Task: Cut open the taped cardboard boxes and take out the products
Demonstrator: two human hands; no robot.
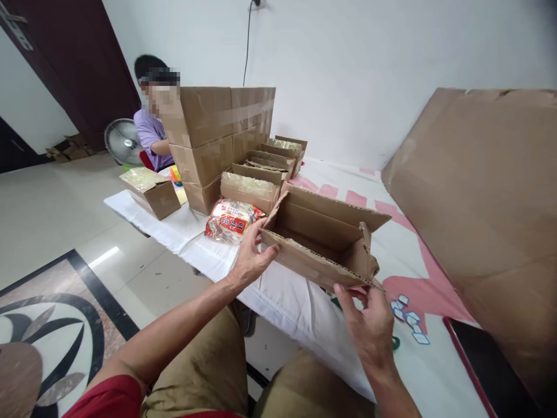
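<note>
Head view: both hands are on the cardboard box (315,226), which sits open and empty with its flaps up at the tabletop's (278,296) near edge. The left hand (252,255) grips its left end. The right hand (369,328) pinches the near right corner. The box's long axis runs hand to hand. A red snack packet (232,219) lies just left of it.

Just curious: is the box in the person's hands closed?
No, the cardboard box has its top flaps standing open, so its inside shows.

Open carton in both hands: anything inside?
Only bare cardboard inner walls show inside the open carton. Its near wall hides the bottom, so contents there cannot be ruled out.
</note>
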